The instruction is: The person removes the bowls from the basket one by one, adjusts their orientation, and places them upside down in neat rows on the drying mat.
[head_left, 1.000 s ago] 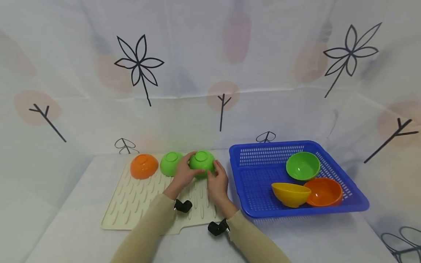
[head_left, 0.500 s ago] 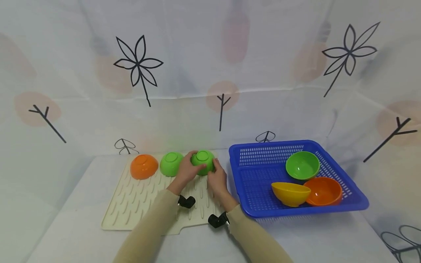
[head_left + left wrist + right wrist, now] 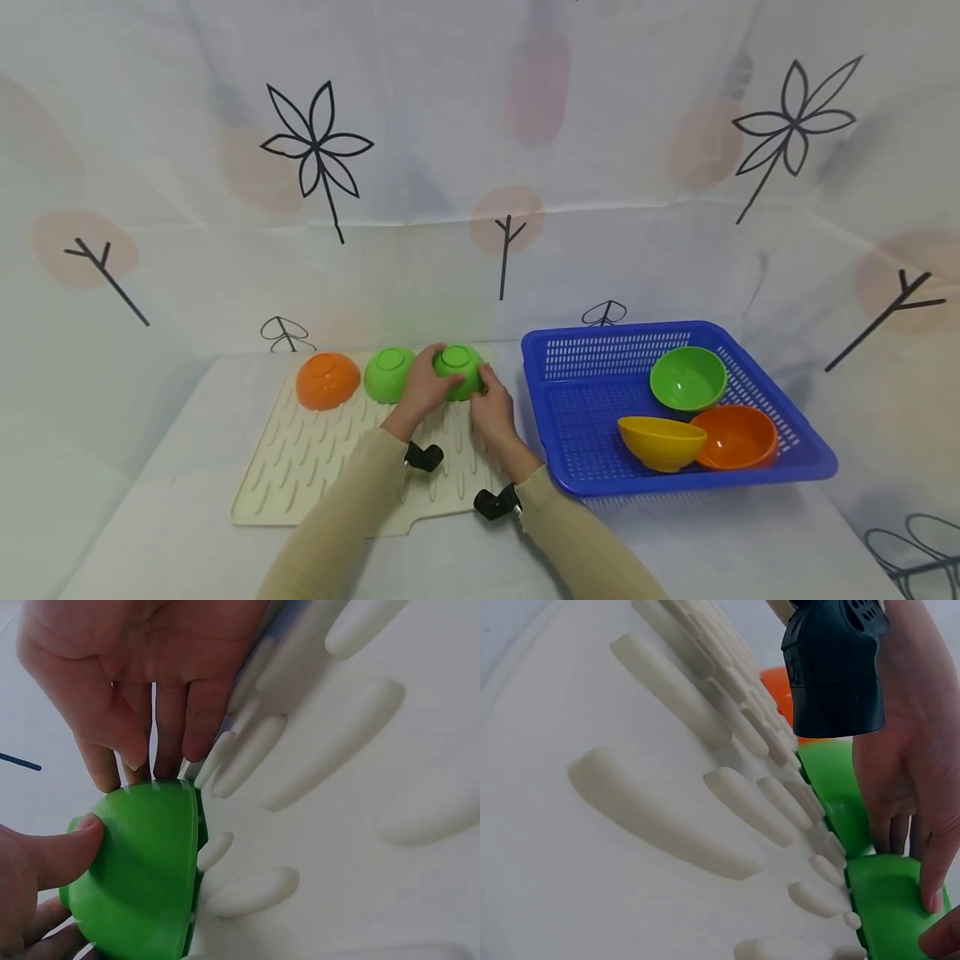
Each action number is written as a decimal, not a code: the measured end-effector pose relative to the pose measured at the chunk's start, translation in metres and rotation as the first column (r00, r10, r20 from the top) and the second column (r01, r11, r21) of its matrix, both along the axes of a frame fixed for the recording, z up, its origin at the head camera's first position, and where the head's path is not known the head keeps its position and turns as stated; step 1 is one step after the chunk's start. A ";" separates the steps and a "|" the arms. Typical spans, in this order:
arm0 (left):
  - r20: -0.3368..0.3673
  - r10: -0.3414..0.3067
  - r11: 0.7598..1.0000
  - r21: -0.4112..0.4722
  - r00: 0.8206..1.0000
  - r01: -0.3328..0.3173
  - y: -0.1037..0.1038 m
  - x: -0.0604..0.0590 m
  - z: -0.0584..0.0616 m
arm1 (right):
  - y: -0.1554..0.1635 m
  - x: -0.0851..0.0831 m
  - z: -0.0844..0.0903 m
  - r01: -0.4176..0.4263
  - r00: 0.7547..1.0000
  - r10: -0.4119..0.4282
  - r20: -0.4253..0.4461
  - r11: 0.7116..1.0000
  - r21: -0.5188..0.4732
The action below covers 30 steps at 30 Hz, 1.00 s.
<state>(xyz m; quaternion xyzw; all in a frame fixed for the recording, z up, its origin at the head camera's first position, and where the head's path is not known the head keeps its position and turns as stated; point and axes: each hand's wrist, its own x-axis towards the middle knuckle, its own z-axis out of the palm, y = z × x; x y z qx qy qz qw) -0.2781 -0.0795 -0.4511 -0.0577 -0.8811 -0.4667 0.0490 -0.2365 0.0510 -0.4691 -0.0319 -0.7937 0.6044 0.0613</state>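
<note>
Finding: held green bowl (image 3: 467,372) stands mouth down on the ribbed mat (image 3: 300,467)

The held green bowl stands at the rear of the ribbed mat, right of the second green bowl (image 3: 385,382) and the orange bowl (image 3: 326,385), both likewise inverted. The left hand (image 3: 424,390) grips it, thumb on the near side, fingers round behind. The right hand (image 3: 495,413) is not wrapped round it; its fairly straight fingers rest against the bowl's right side. In the left wrist view the rim appears to meet the ribs; contact all round cannot be confirmed. To the right is the blue basket (image 3: 705,482), holding further bowls.

Assessment: the step in hand appears to be seating the bowl. It is best done with the rim level, light even pressure from both sides, and no nudge to the second green bowl. The left grip should loosen only once the bowl bears without rocking.
</note>
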 end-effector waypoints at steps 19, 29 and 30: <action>-0.014 -0.020 0.993 -0.115 1.000 0.018 -0.007 -0.005 -0.004 | 0.004 0.011 0.000 0.029 0.999 -0.028 -0.029 0.999 0.038; 0.004 -0.021 0.990 -0.141 1.000 0.021 -0.006 -0.003 0.000 | 0.002 0.030 0.008 0.003 0.997 -0.001 -0.077 1.000 0.022; 0.001 -0.025 0.989 -0.148 1.000 0.025 -0.006 -0.002 0.000 | 0.001 0.031 0.010 -0.001 0.996 0.003 -0.084 1.000 0.018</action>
